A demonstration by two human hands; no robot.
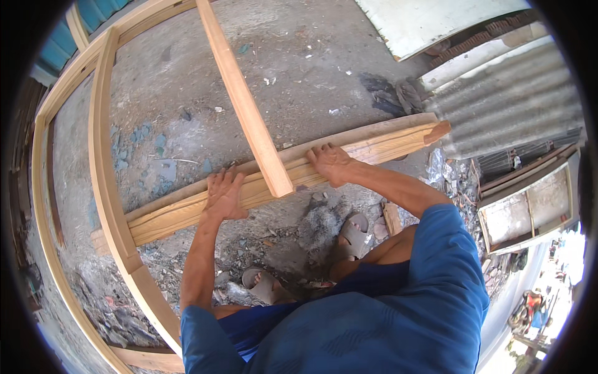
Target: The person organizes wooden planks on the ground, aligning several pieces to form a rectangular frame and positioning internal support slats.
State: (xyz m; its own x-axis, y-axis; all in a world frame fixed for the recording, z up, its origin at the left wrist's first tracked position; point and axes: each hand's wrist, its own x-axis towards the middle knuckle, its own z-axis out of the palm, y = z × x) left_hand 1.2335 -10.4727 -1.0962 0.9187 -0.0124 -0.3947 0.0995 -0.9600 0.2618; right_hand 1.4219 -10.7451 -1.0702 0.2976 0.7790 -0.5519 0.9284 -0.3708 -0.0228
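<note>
Concrete floor (180, 87), grey, stained; littered with chips and rubble, thickest along the near side.

Timber frame (103, 143), pale, long rails bent by the lens; set at the left and far left.

Corrugated sheet (507, 93), weathered grey; placed at the right.

Beam (258, 192), yellow on the near face, greyer on the far; laid slantwise before the person, its left end passed beneath a rail of the frame, its dark right end pointed toward the corrugated sheet.

Pale board (445, 22); seen at the upper right.

Batten (243, 96), square-cut, light; crossed over the beam between the two hands. Whether the beam is touched by it cannot be told.

Shirt (349, 330), blue, short-sleeved; worn by the person.

Framed panel (529, 206), divided by one thin bar; found at the far right.

Heap (321, 227), grey and fluffy; piled just near of the beam.

Sandals (356, 235), grey-brown, one pair; worn, planted apart among the debris.

Left hand (225, 194): half open, fingers spread over the beam's far side, thumb held on the near side; beam grasped left of the batten.

Right hand (330, 165): fingers curled over the far edge, beam grasped right of the batten.

Wood block (392, 219); dropped beside one sandal.

Blue flakes (165, 168); scattered beyond the beam.
</note>
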